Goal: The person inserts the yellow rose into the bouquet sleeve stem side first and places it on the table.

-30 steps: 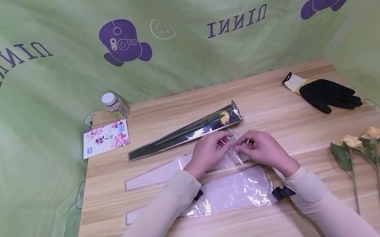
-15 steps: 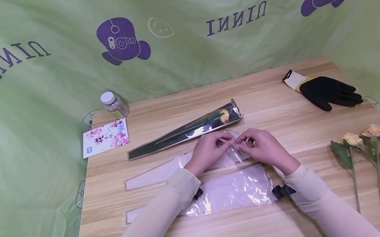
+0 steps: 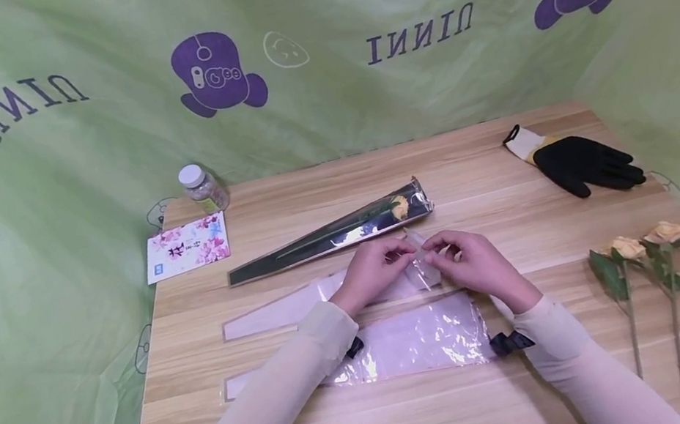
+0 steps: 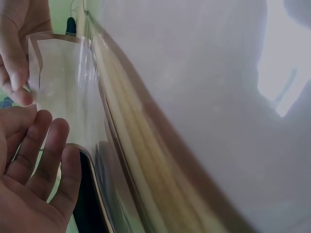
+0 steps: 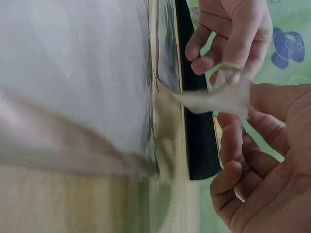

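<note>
Near the table's middle, a pale flower-wrapping sleeve (image 3: 276,313) with clear film and a brown border lies with its wide end lifted. My left hand (image 3: 376,271) pinches the raised film at that end between thumb and forefinger. Opposite it, my right hand (image 3: 473,261) pinches the same edge. In the left wrist view, the lifted flap (image 4: 60,73) stands up beside the fingertips. The right wrist view shows the flap (image 5: 214,99) bent between both hands. A second pale sleeve (image 3: 426,335) lies flat under the forearms, partly hidden by the left sleeve cuff.
Behind the hands lies a dark sleeve (image 3: 318,241) with a yellow rose (image 3: 400,207) inside. Two loose roses (image 3: 628,248) lie at right, below a black glove (image 3: 586,162). At back left are a jar (image 3: 203,188) and a floral card (image 3: 188,248).
My right hand has shifted slightly right, and the gap between the fingertips has grown a little, with the film's end spread between them. The left hand stays nearly still.
</note>
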The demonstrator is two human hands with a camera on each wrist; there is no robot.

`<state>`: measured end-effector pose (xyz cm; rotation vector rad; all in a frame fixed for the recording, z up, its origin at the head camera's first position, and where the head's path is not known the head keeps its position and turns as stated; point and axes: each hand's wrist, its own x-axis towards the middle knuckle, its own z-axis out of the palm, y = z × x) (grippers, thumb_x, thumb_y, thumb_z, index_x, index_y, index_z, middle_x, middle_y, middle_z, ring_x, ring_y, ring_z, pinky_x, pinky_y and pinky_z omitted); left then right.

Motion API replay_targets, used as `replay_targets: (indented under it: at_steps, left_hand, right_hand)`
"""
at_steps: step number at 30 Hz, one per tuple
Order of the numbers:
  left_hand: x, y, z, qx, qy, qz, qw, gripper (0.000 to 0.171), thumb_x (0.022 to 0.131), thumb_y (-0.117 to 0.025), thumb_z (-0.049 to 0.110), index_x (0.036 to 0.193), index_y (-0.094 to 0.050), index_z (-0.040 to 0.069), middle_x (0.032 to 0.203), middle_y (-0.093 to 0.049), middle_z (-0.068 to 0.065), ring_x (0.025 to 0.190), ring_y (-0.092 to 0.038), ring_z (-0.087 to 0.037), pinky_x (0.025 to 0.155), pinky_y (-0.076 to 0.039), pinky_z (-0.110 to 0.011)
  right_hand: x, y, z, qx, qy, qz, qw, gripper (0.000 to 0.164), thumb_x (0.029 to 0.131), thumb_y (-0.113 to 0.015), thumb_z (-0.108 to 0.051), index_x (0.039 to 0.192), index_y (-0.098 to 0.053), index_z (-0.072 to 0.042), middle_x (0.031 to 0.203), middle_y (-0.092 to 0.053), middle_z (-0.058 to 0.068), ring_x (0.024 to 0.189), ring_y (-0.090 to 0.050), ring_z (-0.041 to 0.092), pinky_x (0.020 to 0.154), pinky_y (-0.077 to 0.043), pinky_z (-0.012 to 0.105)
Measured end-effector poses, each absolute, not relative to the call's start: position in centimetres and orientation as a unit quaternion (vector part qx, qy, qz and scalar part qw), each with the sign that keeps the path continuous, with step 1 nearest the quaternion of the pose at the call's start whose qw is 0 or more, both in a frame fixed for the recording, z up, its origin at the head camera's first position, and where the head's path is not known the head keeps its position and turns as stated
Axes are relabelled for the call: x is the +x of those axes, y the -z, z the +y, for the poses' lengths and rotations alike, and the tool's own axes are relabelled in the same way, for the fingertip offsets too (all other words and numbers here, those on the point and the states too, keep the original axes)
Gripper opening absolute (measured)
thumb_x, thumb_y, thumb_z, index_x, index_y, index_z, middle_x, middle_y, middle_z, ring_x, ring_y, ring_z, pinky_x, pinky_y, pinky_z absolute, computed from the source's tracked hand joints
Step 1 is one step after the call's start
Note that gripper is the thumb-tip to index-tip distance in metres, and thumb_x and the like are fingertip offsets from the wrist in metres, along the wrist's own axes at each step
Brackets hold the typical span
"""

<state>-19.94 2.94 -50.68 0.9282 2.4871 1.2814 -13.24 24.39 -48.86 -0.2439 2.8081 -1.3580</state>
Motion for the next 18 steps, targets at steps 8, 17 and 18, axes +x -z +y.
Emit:
replay_targets:
  at_steps: [8, 17, 18]
  left_hand:
    - [-20.0, 51.0, 2.8, 0.293, -0.445, 0.839, 0.108, 0.015, 0.094, -0.075, 0.020, 0.109, -0.078, 0.019, 0.110, -0.072, 0.012, 0.095, -0.062, 0.000, 0.088, -0.049, -0.020]
    - [-20.1, 50.5, 2.8, 0.301, -0.447, 0.836, 0.103, 0.015, 0.094, -0.075, 0.020, 0.109, -0.078, 0.018, 0.109, -0.073, 0.010, 0.090, -0.062, 0.000, 0.082, -0.051, -0.019]
    - [-20.1, 50.4, 2.8, 0.302, -0.445, 0.837, 0.104, 0.015, 0.095, -0.075, 0.020, 0.109, -0.078, 0.018, 0.109, -0.073, 0.010, 0.090, -0.062, 0.000, 0.082, -0.051, -0.019]
  right_hand:
    - [-10.5, 47.5, 28.5, -0.003, 0.546, 0.837, 0.026, 0.043, 0.100, -0.068, -0.028, 0.133, -0.061, -0.002, 0.107, -0.070, 0.010, 0.089, -0.064, 0.031, 0.073, -0.056, 0.032]
    - [-2.8, 45.3, 39.9, 0.139, 0.733, 0.666, 0.025, 0.017, 0.103, -0.061, -0.008, 0.113, -0.074, -0.012, 0.097, -0.075, 0.000, 0.068, -0.058, 0.007, 0.054, -0.048, 0.020]
    - [-2.1, 45.3, 41.1, 0.157, 0.715, 0.681, 0.028, 0.016, 0.103, -0.061, -0.011, 0.109, -0.075, -0.015, 0.095, -0.075, -0.003, 0.067, -0.056, 0.007, 0.054, -0.047, 0.020]
